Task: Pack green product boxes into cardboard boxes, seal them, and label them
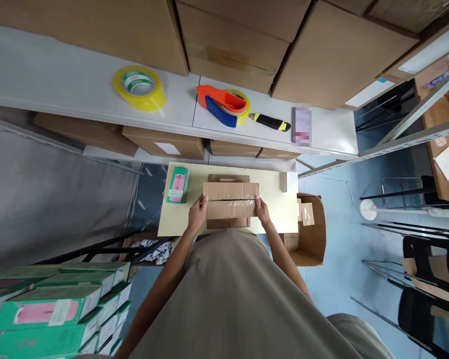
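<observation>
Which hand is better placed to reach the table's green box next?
Probably the left hand: the green box lies nearer to it, though it and the right hand hold the carton.

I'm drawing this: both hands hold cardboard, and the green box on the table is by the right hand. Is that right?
No: the head view shows the green box on the table by the left hand, not the right hand. Both do hold cardboard.

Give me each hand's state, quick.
Left hand: closed, holding the cardboard box by its left end.
Right hand: closed, holding the same box by its right end.
</observation>
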Demonstrator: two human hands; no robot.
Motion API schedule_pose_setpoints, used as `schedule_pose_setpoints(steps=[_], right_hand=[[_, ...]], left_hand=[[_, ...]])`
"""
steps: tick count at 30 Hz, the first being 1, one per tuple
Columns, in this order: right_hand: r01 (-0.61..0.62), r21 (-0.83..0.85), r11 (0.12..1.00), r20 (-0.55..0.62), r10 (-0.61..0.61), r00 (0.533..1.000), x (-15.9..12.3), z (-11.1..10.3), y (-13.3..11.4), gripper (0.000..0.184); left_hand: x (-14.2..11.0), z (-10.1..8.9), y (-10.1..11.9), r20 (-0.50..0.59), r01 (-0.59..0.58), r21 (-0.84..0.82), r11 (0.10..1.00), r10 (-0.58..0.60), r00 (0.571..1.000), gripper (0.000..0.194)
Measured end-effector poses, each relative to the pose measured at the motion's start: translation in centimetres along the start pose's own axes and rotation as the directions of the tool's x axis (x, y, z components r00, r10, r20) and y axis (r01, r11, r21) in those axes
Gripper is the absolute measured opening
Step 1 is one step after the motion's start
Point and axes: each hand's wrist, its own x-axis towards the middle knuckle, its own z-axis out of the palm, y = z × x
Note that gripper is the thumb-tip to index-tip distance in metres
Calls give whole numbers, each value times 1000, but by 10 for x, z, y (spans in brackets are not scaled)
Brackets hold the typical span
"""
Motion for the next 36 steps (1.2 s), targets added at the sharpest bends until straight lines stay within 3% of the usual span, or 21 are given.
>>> schedule_pose_setpoints(steps=[4,7,9,12,23,26,30,32,34,36], right_hand=[[11,-140,990,5,-10,1000,21,1,-2,89],[63,-261,963,-112,-95,989,22,6,-1,89],[144,-356,924,-150,-208,966,16,12,0,82],[214,-468,857,-103,-293,951,9,18,0,70],[246,-560,791,-114,-368,923,7,13,-8,52],[321,-604,730,-151,-501,852,15,4,-50,54],[531,-621,576,-105,-733,672,38,0,-160,56],[610,-629,481,-37,-803,595,52,9,-221,56],[654,-655,380,51,-841,539,68,25,-272,56],[649,-706,282,164,-827,538,84,47,-309,55]], left_hand=[[15,-3,11,12,-16,44,999,16,1000,49],[19,-5,18,-7,-39,54,998,39,999,52],[17,-5,22,-77,-104,47,993,107,991,58],[10,-3,26,-151,-240,70,968,248,957,62],[21,-17,24,-12,-390,140,910,395,919,54],[27,-31,51,-98,-440,138,887,455,885,48],[44,-56,131,-241,-601,72,796,598,764,41],[52,-69,178,-304,-674,37,738,651,696,35],[57,-78,220,-345,-714,9,700,672,655,27],[56,-83,246,-379,-740,-13,673,681,626,19]])
